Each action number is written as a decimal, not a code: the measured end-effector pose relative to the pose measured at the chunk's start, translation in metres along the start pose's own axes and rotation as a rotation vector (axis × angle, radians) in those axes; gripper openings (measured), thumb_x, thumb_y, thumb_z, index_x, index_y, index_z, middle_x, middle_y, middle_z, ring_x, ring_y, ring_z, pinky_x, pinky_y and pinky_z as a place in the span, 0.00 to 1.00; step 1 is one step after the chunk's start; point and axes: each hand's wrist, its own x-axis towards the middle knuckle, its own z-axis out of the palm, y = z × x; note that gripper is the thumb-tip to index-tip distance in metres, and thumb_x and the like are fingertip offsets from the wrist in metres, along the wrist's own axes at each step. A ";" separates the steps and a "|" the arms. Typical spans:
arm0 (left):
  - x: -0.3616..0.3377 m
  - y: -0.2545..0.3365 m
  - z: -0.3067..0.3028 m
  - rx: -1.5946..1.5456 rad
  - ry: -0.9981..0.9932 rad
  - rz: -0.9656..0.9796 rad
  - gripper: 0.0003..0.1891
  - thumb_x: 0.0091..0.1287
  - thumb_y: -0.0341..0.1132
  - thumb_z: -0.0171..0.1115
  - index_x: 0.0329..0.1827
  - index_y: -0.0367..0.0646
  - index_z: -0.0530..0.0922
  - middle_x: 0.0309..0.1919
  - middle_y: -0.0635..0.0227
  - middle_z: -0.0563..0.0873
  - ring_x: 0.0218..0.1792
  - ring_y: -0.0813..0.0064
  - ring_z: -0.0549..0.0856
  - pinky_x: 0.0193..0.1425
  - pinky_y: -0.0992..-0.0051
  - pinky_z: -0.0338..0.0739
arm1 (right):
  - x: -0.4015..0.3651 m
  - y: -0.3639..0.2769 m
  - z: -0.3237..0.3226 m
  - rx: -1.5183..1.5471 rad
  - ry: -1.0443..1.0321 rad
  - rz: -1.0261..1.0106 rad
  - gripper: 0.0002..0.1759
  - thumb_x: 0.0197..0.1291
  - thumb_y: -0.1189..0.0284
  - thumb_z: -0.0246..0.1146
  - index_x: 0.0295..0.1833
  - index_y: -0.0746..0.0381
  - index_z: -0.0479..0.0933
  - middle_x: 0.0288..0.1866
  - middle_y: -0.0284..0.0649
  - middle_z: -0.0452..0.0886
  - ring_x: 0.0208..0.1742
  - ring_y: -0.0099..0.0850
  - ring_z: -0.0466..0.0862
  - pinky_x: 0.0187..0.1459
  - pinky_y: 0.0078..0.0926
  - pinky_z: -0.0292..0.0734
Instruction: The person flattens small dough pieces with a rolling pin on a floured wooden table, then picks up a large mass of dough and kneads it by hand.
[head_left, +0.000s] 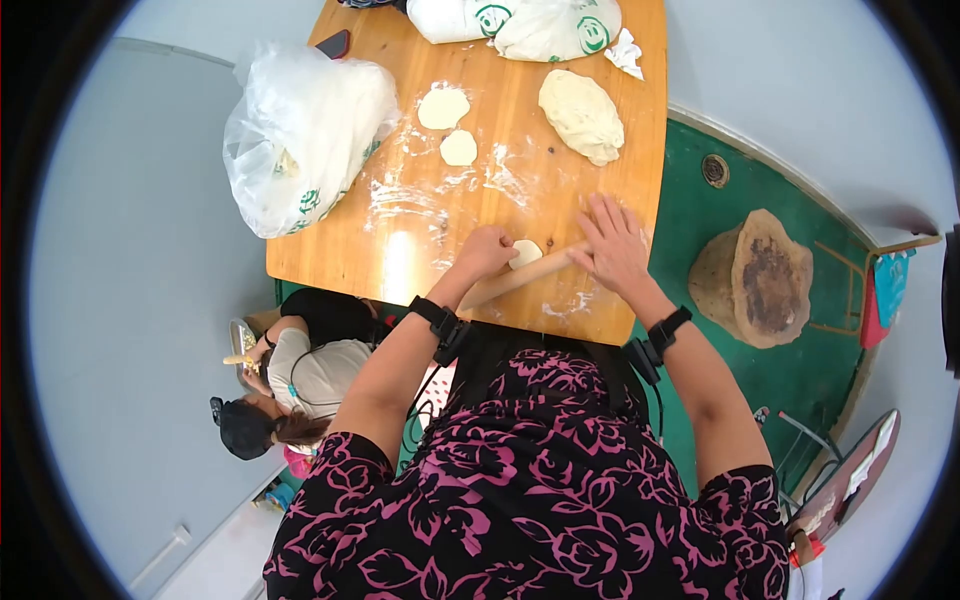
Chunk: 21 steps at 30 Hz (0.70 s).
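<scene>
We note the left hand [487,252] with fingers curled, pinching a small, round, pale dough disc [527,254] on the near part of the brown wooden counter [330,254]. The right hand [614,245] is open, laid flat on a slender tan rolling pin [520,279] at the disc's near side. Far left of it, we count two flat cream rounds [443,106]; far right, a bulky yellowish dough lump [582,117].

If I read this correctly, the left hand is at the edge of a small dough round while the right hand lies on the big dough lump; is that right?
Not quite: the head view shows the right hand lying on the rolling pin, while the big dough lump sits apart. The left hand is at the edge of a small dough round.
</scene>
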 end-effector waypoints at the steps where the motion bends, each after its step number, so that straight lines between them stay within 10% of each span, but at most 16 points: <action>1: -0.002 0.006 -0.005 -0.010 -0.019 -0.023 0.10 0.51 0.38 0.67 0.28 0.40 0.83 0.26 0.57 0.84 0.29 0.62 0.84 0.36 0.68 0.77 | 0.010 0.003 0.007 -0.026 0.014 0.010 0.29 0.55 0.52 0.59 0.57 0.61 0.72 0.66 0.47 0.65 0.68 0.42 0.62 0.64 0.44 0.55; 21: 0.004 0.029 -0.006 0.099 -0.030 0.045 0.14 0.53 0.42 0.64 0.29 0.38 0.83 0.28 0.53 0.84 0.32 0.59 0.84 0.37 0.65 0.77 | 0.033 0.003 0.018 0.002 -0.001 0.074 0.29 0.56 0.54 0.58 0.57 0.63 0.70 0.67 0.48 0.64 0.70 0.43 0.60 0.68 0.48 0.49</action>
